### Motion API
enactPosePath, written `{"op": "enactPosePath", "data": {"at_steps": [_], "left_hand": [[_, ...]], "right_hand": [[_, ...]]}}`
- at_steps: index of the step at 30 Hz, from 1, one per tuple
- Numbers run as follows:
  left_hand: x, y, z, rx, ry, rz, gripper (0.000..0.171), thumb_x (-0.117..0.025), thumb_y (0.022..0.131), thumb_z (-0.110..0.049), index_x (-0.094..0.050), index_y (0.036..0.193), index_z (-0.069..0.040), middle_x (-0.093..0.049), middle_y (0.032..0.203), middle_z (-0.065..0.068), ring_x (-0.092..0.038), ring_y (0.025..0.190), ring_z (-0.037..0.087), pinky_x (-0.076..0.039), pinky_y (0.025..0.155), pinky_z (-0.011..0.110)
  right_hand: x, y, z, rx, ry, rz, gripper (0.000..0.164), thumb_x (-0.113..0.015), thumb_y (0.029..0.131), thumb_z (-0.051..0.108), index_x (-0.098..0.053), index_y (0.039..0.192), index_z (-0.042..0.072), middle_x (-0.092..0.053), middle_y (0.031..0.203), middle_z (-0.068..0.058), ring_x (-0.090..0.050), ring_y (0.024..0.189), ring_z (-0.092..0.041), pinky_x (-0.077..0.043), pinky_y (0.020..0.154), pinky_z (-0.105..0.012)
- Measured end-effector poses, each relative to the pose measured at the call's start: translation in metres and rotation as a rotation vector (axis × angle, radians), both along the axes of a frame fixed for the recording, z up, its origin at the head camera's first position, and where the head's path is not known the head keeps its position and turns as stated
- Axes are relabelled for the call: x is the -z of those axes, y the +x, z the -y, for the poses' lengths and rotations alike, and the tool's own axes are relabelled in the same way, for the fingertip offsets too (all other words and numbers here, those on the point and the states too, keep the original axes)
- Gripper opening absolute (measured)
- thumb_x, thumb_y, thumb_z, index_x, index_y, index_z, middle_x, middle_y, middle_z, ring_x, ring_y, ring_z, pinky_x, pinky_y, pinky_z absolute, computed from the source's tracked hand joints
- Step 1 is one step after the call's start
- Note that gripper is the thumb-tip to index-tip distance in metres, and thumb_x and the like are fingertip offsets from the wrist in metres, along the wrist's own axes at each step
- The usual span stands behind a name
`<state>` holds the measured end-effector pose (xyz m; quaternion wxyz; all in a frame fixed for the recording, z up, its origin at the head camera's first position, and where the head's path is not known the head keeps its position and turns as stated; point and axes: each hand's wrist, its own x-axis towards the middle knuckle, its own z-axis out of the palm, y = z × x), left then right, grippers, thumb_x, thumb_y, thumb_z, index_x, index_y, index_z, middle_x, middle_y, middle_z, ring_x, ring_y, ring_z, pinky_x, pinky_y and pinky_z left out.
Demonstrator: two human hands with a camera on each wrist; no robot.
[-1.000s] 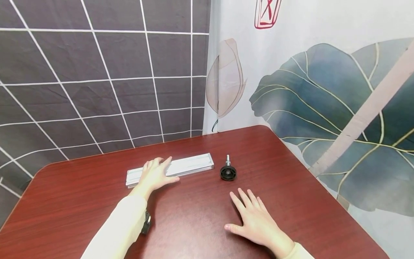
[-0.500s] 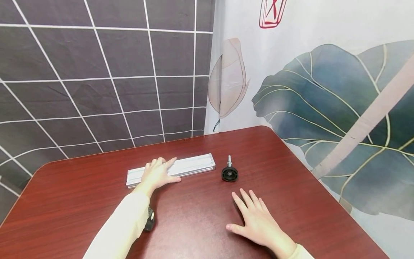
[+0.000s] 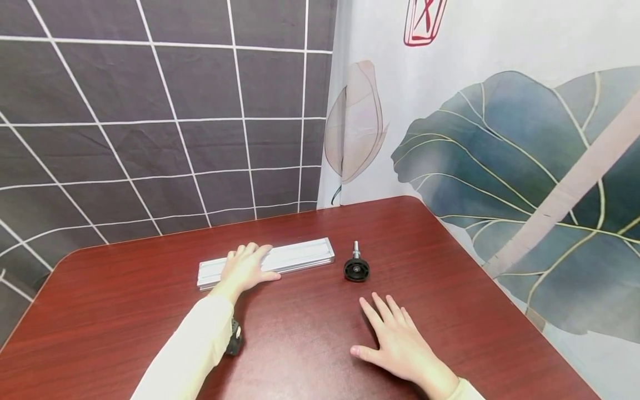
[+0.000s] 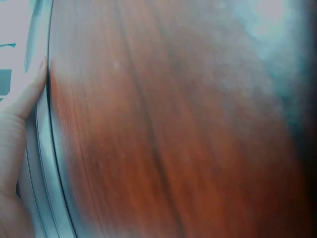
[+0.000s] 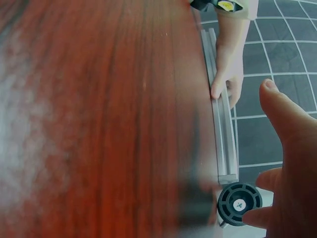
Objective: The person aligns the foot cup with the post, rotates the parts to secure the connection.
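Observation:
A silvery aluminium profile (image 3: pixel 300 254) lies lengthwise toward the back of the table. My left hand (image 3: pixel 245 271) grips it left of its middle, thumb along the near side and fingers over the top to the far side. In the left wrist view the thumb (image 4: pixel 30 91) presses against the profile's edge. Just past the profile's right end lies a levelling foot (image 3: pixel 356 270) with a black round base and a metal threaded stud pointing away. My right hand (image 3: pixel 400 344) is spread palm down near it, fingers straight, holding nothing; whether it touches the table is unclear.
The reddish-brown wooden table (image 3: pixel 295 344) fills the lower part of the head view. Behind it hangs a dark gridded cloth (image 3: pixel 200 144); to the right is a white curtain (image 3: pixel 450 44) with leaf prints. A black wrist device (image 3: pixel 234 338) sits under the left sleeve.
The head view has shifted slightly. The left index finger lies a little flatter over the profile than a second ago. The right hand, profile and levelling foot stay in place.

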<state>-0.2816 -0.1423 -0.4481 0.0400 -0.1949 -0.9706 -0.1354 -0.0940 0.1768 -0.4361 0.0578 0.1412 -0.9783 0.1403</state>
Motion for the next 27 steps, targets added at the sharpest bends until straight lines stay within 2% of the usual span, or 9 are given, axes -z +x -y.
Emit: {"op": "enactPosePath", "data": {"at_steps": [12,20,27], "left_hand": [[0.001,0.004,0.002,0.029,0.017,-0.035,0.078,-0.071,0.065,-0.064,-0.055,0.129,-0.022,-0.055,0.111,0.005,-0.048,0.101,0.027,-0.033,0.081,0.048],[-0.003,0.019,0.009,0.003,0.058,-0.052,0.080,-0.071,0.066,-0.064,-0.054,0.131,-0.020,-0.055,0.113,0.005,-0.047,0.102,0.029,-0.033,0.083,0.048],[-0.004,0.031,0.016,-0.007,0.076,-0.069,0.080,-0.072,0.066,-0.062,-0.053,0.131,-0.021,-0.054,0.112,0.005,-0.048,0.104,0.028,-0.033,0.084,0.048]], "right_hand": [[-0.005,-0.002,-0.003,0.015,-0.012,0.001,0.085,-0.059,0.077,0.065,-0.044,0.140,0.009,-0.041,0.141,-0.018,-0.034,0.128,-0.044,-0.028,0.099,-0.059],[-0.011,-0.007,-0.001,0.016,-0.045,-0.001,0.084,-0.060,0.078,0.063,-0.044,0.139,0.008,-0.042,0.140,-0.019,-0.036,0.127,-0.044,-0.029,0.100,-0.056],[-0.011,-0.016,-0.002,0.033,-0.088,-0.047,0.085,-0.062,0.079,0.058,-0.040,0.141,0.004,-0.043,0.137,-0.022,-0.040,0.125,-0.042,-0.032,0.099,-0.055]]}}
